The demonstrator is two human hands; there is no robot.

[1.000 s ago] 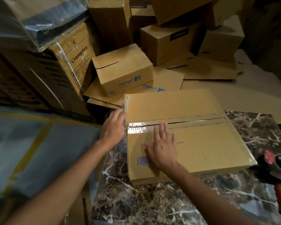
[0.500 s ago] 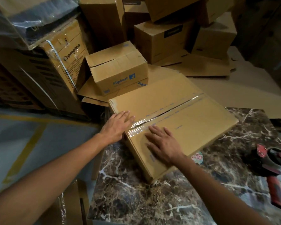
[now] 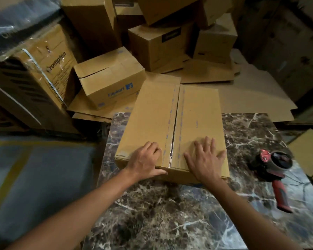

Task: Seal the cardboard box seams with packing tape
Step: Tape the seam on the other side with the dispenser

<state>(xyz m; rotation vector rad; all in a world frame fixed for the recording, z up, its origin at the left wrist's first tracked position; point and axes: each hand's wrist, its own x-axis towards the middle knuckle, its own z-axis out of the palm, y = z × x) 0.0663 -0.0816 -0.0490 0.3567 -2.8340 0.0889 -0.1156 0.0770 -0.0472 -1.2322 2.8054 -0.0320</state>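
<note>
I have the box (image 3: 152,123) lying flat on the marble table (image 3: 152,213), its long side running away from me and its far end sticking out past the table's far edge. The seam (image 3: 175,123) shows as a dark slit down the middle of the top, between the two flaps, with a line of faint blue print on either side of it. Clear tape (image 3: 167,150) lies along the seam; it shines most at the near end, where it folds over the front edge of the box.

My left hand (image 3: 145,159) clasps the near edge just left of the seam: bent fingers on the top, fingertips touching the tape, thumb lying along the front face. My right hand (image 3: 204,159) lies flat and relaxed on the right flap, fingers spread, holding nothing, only pressing on the card.

The dispenser (image 3: 273,170), red and black, lies on the table to the right of the box, apart from it and from my right hand, its red handle pointing toward me.

Beyond the table sits a small closed Flipkart box (image 3: 108,78) on flattened cardboard (image 3: 251,98), with a larger Crompton carton (image 3: 43,69) to the left under plastic wrap and a pile (image 3: 161,46) of plain cartons behind. A yellow line (image 3: 9,177) crosses the grey floor (image 3: 43,186) on my left.
</note>
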